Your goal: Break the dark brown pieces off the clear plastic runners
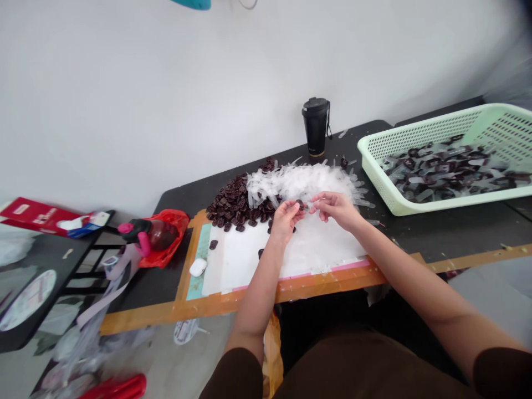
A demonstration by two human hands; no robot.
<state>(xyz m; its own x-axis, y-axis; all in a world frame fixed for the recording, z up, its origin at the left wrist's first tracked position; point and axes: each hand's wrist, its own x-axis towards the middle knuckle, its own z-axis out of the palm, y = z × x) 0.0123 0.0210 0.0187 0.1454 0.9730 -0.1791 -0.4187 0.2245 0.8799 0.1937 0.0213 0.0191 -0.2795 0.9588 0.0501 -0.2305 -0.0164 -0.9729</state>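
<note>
My left hand (286, 219) pinches a small dark brown piece (301, 205) between thumb and fingertips, above a white sheet (318, 244). Close to it on the right, my right hand (336, 209) has its fingertips drawn together near the same piece; what lies in them is too small to make out. Behind the hands is a heap of translucent white strips (305, 180). A pile of dark brown pieces (233, 200) spreads to the left of it, with a few loose ones at its edge.
A pale green basket (384, 191) at right contains many dark pieces with translucent strips. A black tumbler (316, 127) stands at the back. On the left are a white case (198, 267), a red bag (177, 238) with a bottle (160, 235), and a red box (41, 216).
</note>
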